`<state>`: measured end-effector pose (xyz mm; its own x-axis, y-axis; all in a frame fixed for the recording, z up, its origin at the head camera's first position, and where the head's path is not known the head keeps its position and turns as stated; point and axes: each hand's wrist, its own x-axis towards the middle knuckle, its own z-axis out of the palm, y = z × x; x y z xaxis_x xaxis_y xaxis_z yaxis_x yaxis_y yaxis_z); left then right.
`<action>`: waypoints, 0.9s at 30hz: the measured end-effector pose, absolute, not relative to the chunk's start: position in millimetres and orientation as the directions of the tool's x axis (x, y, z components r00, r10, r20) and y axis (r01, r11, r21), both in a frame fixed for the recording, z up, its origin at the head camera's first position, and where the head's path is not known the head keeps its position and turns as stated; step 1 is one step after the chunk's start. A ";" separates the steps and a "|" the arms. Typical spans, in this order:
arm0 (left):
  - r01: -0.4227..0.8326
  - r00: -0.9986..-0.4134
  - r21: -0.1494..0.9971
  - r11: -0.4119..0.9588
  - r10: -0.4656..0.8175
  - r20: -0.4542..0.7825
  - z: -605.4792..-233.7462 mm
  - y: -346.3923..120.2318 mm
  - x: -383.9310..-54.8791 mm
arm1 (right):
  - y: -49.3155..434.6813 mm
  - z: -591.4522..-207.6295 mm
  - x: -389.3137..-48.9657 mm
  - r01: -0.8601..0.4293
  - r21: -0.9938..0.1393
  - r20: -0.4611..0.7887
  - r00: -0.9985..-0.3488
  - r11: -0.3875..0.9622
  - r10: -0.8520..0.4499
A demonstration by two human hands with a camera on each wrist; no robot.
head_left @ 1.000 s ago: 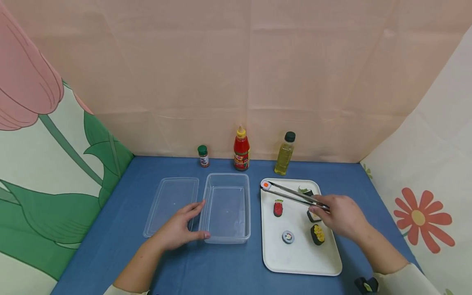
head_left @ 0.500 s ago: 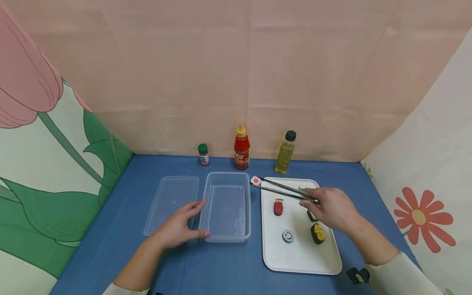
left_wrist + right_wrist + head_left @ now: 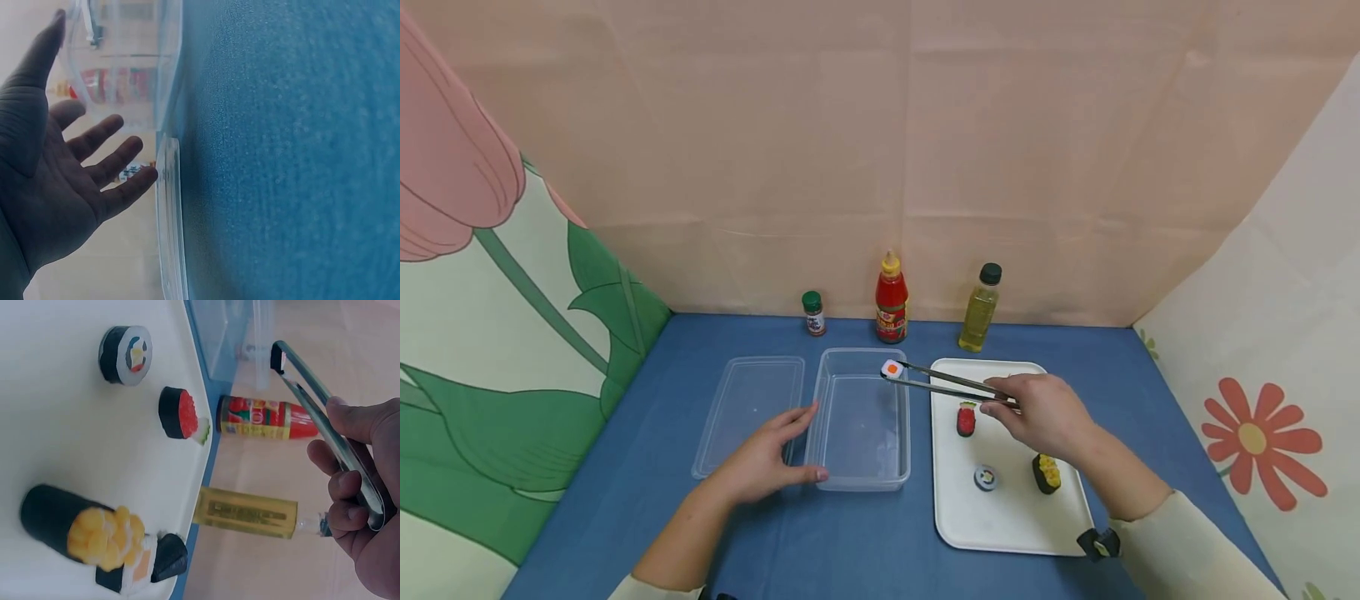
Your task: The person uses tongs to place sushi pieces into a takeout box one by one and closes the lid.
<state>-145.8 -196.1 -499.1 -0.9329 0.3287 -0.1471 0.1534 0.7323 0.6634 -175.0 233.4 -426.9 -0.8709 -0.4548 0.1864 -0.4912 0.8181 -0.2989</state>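
My right hand grips metal tongs, also seen in the right wrist view. Their tips pinch a small sushi roll with white rice and an orange centre, held over the far right part of a clear plastic box. Fingers spread, my left hand lies at the box's left side, fingertips at its rim. Below my right hand, a white tray bears a red-topped sushi, a round roll and a yellow-topped sushi. More sushi shows in the right wrist view.
A flat clear lid lies left of the box, partly behind my left hand. Along the back stand a green-capped jar, a red sauce bottle and an oil bottle. A cloth wall rises behind the blue table.
My right hand has moved left with the tongs, carrying the sushi roll from above the tray's far left corner to over the box. My left hand has stayed put.
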 end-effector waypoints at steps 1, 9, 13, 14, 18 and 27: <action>0.151 -0.933 0.663 0.733 0.327 -0.149 -499.4 -196.0 -145.9 | 231.3 -427.7 -176.5 -0.496 -0.301 0.188 -0.868 0.814 -0.459; 0.143 -0.932 0.675 0.723 0.328 -0.153 -500.6 -195.8 -145.6 | 216.8 -432.7 -187.1 -0.536 -0.291 0.192 -0.844 0.792 -0.501; 0.134 -0.933 0.676 0.724 0.322 -0.159 -501.0 -195.3 -146.1 | 209.4 -433.2 -192.0 -0.536 -0.292 0.162 -0.844 0.792 -0.512; 0.135 -0.934 0.675 0.726 0.321 -0.159 -501.0 -195.2 -146.2 | 207.6 -433.1 -192.9 -0.538 -0.295 0.155 -0.843 0.790 -0.515; 0.143 -0.932 0.673 0.726 0.328 -0.156 -501.6 -195.2 -146.2 | 200.2 -433.5 -197.4 -0.551 -0.297 0.146 -0.834 0.780 -0.533; 0.137 -0.933 0.672 0.728 0.322 -0.159 -501.0 -195.5 -145.9 | 180.7 -431.4 -210.2 -0.567 -0.304 0.111 -0.819 0.766 -0.562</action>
